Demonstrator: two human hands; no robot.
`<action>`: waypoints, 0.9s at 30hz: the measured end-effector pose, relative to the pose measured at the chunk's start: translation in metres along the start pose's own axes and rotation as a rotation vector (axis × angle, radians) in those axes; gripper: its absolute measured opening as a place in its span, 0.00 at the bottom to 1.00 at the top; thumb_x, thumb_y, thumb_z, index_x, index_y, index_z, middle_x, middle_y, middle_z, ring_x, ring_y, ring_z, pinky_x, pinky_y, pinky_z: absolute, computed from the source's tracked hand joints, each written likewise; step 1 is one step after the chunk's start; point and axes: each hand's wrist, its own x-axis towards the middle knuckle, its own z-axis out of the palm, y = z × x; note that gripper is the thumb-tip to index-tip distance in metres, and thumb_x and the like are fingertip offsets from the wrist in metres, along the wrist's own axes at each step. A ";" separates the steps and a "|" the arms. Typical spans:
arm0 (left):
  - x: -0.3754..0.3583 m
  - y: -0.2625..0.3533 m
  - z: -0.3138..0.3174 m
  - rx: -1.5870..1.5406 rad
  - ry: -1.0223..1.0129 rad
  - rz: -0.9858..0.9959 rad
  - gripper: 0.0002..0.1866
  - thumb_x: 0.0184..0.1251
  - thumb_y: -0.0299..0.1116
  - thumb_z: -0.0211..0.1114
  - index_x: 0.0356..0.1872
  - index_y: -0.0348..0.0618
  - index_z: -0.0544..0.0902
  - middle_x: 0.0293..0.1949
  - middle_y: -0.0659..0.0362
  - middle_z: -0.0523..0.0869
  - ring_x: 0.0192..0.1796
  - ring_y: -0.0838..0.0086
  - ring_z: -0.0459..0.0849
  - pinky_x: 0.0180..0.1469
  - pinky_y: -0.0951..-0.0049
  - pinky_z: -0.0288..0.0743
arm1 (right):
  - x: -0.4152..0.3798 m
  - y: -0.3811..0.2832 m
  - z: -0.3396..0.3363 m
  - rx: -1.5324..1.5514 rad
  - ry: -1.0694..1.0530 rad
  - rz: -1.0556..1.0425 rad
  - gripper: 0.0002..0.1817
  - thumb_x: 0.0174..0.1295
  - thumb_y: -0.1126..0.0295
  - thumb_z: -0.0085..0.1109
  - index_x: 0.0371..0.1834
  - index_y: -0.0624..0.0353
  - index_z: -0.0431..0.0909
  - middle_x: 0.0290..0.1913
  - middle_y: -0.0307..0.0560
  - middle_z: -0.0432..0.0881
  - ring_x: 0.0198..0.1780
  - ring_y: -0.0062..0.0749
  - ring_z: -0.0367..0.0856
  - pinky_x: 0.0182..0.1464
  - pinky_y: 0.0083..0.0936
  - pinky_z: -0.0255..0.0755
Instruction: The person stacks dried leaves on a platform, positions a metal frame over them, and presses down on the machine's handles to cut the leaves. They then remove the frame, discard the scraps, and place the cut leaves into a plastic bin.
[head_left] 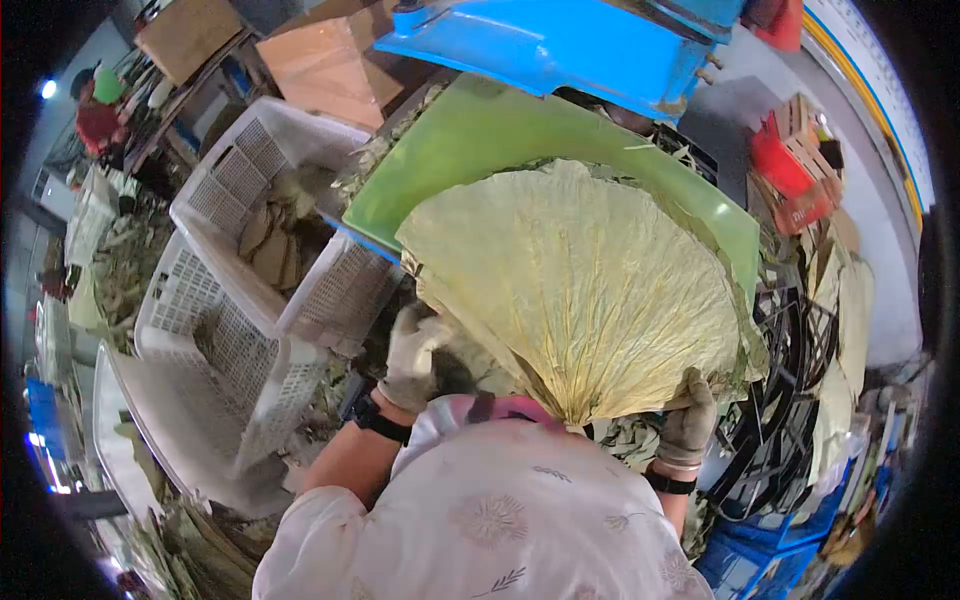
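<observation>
A large, dry yellow-green lotus leaf (570,280), folded into a fan shape with ribs meeting at the bottom, lies over a green board (440,150). My right hand (688,420), in a pale work glove, pinches the leaf's lower right edge. Beside the leaf's left edge is my left hand (412,355), also gloved and slightly blurred. Its fingers are curved and apart, with nothing visible in them. More leaf layers show beneath the folded leaf's right rim.
White plastic baskets (230,190) stand at left, one holding leaf pieces (270,245). Blue machine housing (550,45) overhangs the board's far side. Black crates (760,400) and a blue crate (755,565) are at right. A person (98,115) is far left.
</observation>
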 end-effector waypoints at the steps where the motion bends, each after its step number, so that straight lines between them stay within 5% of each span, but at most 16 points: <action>1: -0.005 -0.005 0.007 -0.007 0.017 0.005 0.28 0.69 0.30 0.61 0.68 0.28 0.73 0.60 0.49 0.85 0.57 0.64 0.85 0.63 0.66 0.77 | 0.005 0.001 -0.003 -0.011 -0.015 0.005 0.08 0.72 0.71 0.60 0.44 0.66 0.83 0.36 0.38 0.81 0.37 0.23 0.78 0.41 0.20 0.71; 4: -0.018 -0.018 0.037 -0.366 -0.293 -0.107 0.25 0.77 0.35 0.53 0.68 0.31 0.74 0.64 0.50 0.83 0.65 0.64 0.82 0.68 0.65 0.75 | 0.009 -0.001 -0.013 -0.054 -0.093 0.006 0.06 0.72 0.71 0.60 0.42 0.64 0.82 0.36 0.37 0.81 0.37 0.24 0.78 0.43 0.22 0.73; 5: -0.020 -0.018 0.043 -0.375 -0.295 -0.112 0.25 0.77 0.35 0.53 0.68 0.31 0.74 0.64 0.50 0.83 0.65 0.64 0.82 0.68 0.65 0.75 | 0.012 -0.002 -0.022 -0.063 -0.088 0.003 0.06 0.72 0.71 0.60 0.42 0.64 0.82 0.36 0.37 0.81 0.37 0.24 0.78 0.43 0.22 0.73; 7: -0.011 -0.015 0.055 0.082 -0.269 -0.018 0.24 0.80 0.34 0.49 0.72 0.33 0.71 0.66 0.50 0.80 0.67 0.63 0.80 0.70 0.61 0.73 | 0.027 0.003 -0.040 0.006 -0.212 0.023 0.12 0.75 0.73 0.57 0.52 0.72 0.82 0.50 0.48 0.86 0.52 0.29 0.84 0.59 0.23 0.79; 9: 0.000 -0.014 0.073 -0.184 -0.233 -0.133 0.23 0.81 0.32 0.47 0.72 0.35 0.69 0.67 0.51 0.78 0.67 0.63 0.80 0.71 0.58 0.73 | 0.030 0.007 -0.039 0.060 -0.176 -0.008 0.11 0.75 0.72 0.57 0.51 0.70 0.83 0.48 0.45 0.85 0.50 0.28 0.84 0.57 0.26 0.78; 13: 0.010 0.016 0.096 -0.236 -0.231 0.089 0.16 0.79 0.27 0.54 0.62 0.33 0.78 0.62 0.50 0.83 0.65 0.61 0.82 0.67 0.59 0.77 | 0.018 -0.016 -0.007 0.121 -0.169 -0.118 0.09 0.75 0.72 0.57 0.45 0.68 0.83 0.49 0.46 0.85 0.51 0.30 0.82 0.61 0.30 0.73; 15: 0.019 0.036 0.099 0.528 -0.136 0.584 0.14 0.65 0.23 0.61 0.49 0.32 0.87 0.51 0.43 0.90 0.59 0.54 0.87 0.65 0.60 0.78 | 0.025 -0.030 -0.006 0.126 -0.551 -0.228 0.10 0.75 0.70 0.56 0.46 0.66 0.84 0.52 0.48 0.86 0.56 0.32 0.81 0.64 0.35 0.73; 16: 0.024 0.045 0.105 0.497 -0.127 0.674 0.14 0.65 0.21 0.58 0.47 0.29 0.88 0.50 0.42 0.90 0.58 0.55 0.88 0.65 0.60 0.79 | 0.040 -0.034 -0.011 0.191 -0.774 -0.313 0.13 0.74 0.67 0.56 0.51 0.61 0.86 0.59 0.52 0.85 0.63 0.36 0.79 0.68 0.41 0.71; 19: 0.036 0.061 0.117 0.181 -0.246 0.648 0.17 0.67 0.20 0.53 0.51 0.28 0.86 0.51 0.42 0.89 0.58 0.54 0.88 0.64 0.60 0.79 | 0.037 -0.050 -0.005 0.353 -0.730 -0.413 0.19 0.75 0.62 0.57 0.63 0.57 0.82 0.69 0.50 0.79 0.71 0.40 0.74 0.74 0.45 0.66; 20: 0.034 0.060 0.120 0.180 -0.254 0.671 0.17 0.67 0.20 0.53 0.51 0.28 0.86 0.51 0.42 0.89 0.58 0.54 0.88 0.64 0.60 0.79 | 0.067 -0.032 -0.040 0.245 -0.741 -0.647 0.27 0.75 0.56 0.58 0.73 0.54 0.74 0.76 0.47 0.73 0.76 0.44 0.69 0.78 0.48 0.61; 21: 0.030 0.053 0.120 0.086 -0.245 0.658 0.18 0.67 0.20 0.52 0.54 0.29 0.84 0.52 0.43 0.89 0.57 0.55 0.88 0.64 0.59 0.80 | 0.045 -0.040 -0.013 0.252 -0.754 -0.666 0.27 0.75 0.56 0.58 0.73 0.54 0.74 0.76 0.47 0.73 0.76 0.44 0.69 0.78 0.48 0.61; 24: 0.036 0.059 0.125 -0.108 -0.214 0.663 0.21 0.67 0.20 0.49 0.59 0.30 0.81 0.54 0.45 0.87 0.56 0.57 0.87 0.63 0.59 0.80 | 0.014 -0.033 0.020 0.478 -0.662 -0.344 0.32 0.76 0.51 0.57 0.79 0.52 0.68 0.77 0.45 0.72 0.77 0.44 0.68 0.79 0.50 0.59; 25: 0.035 0.072 0.125 0.179 -0.185 0.774 0.18 0.68 0.21 0.51 0.56 0.30 0.82 0.52 0.47 0.88 0.55 0.58 0.87 0.62 0.60 0.80 | 0.030 -0.008 -0.001 0.409 -0.551 -0.334 0.33 0.76 0.50 0.57 0.79 0.52 0.68 0.77 0.46 0.72 0.77 0.45 0.68 0.79 0.51 0.58; 26: 0.030 0.085 0.125 0.472 -0.147 0.861 0.15 0.69 0.23 0.53 0.52 0.31 0.83 0.51 0.49 0.88 0.53 0.60 0.87 0.61 0.61 0.80 | 0.043 -0.002 -0.011 0.448 -0.805 -0.317 0.33 0.76 0.50 0.57 0.78 0.54 0.68 0.76 0.45 0.73 0.77 0.44 0.68 0.79 0.50 0.60; 27: 0.025 0.092 0.122 0.771 -0.110 0.930 0.13 0.70 0.24 0.55 0.48 0.31 0.84 0.49 0.51 0.88 0.51 0.61 0.87 0.60 0.63 0.80 | 0.038 -0.009 -0.001 0.444 -0.817 -0.310 0.33 0.76 0.50 0.57 0.78 0.54 0.68 0.76 0.45 0.73 0.77 0.44 0.68 0.79 0.50 0.60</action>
